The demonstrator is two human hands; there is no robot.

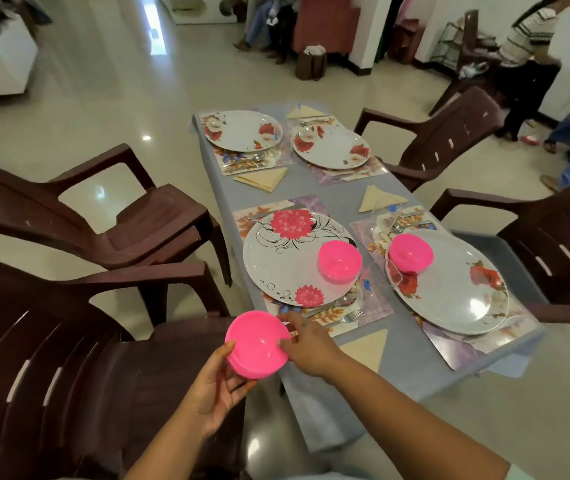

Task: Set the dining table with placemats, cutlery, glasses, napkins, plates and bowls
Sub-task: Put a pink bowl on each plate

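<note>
A pink bowl (256, 344) is held off the table's near left corner. My left hand (217, 386) cups it from below, and my right hand (306, 344) grips its right rim. The table (314, 192) has a grey cloth and several floral plates on placemats. The near left plate (283, 261) carries a pink bowl (339, 260). The near right plate (450, 282) carries another pink bowl (411, 252). Two far plates (243, 130) (331, 147) carry no bowl. Folded beige napkins (263, 177) (366, 346) and cutlery (340, 311) lie beside the plates.
Brown plastic chairs stand around the table: two on the left (110, 216) (51, 375), two on the right (450, 133) (553, 244). A clear glass (385, 220) stands by the near right plate. People stand at the far right (526, 46).
</note>
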